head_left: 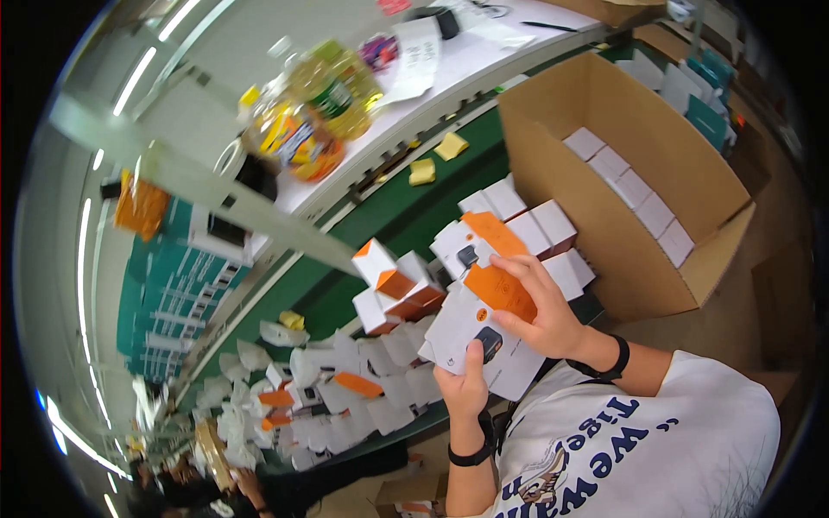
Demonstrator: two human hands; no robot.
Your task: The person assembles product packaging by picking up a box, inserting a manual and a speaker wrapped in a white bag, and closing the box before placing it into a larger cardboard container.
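Note:
Between my two hands is a stack of flat white-and-orange printed carton sleeves (458, 332), each showing a small black device. My left hand (465, 388) grips the lower white part, with its thumb on the printed device. Over the orange panel (499, 289) my right hand (548, 315) lies with its fingers and thumb spread apart, touching the surface. Just beyond the sleeves, several small white boxes (548, 226) stand on the green belt. More white-and-orange boxes (397, 285) are piled to the left of them.
An open brown carton (596, 276) holding a row of white boxes stands at the right. Along the green belt (341, 302) lie many bagged white items (345, 388). A shelf (466, 65) with bottles (332, 95) runs behind. Another person (207, 483) is at lower left.

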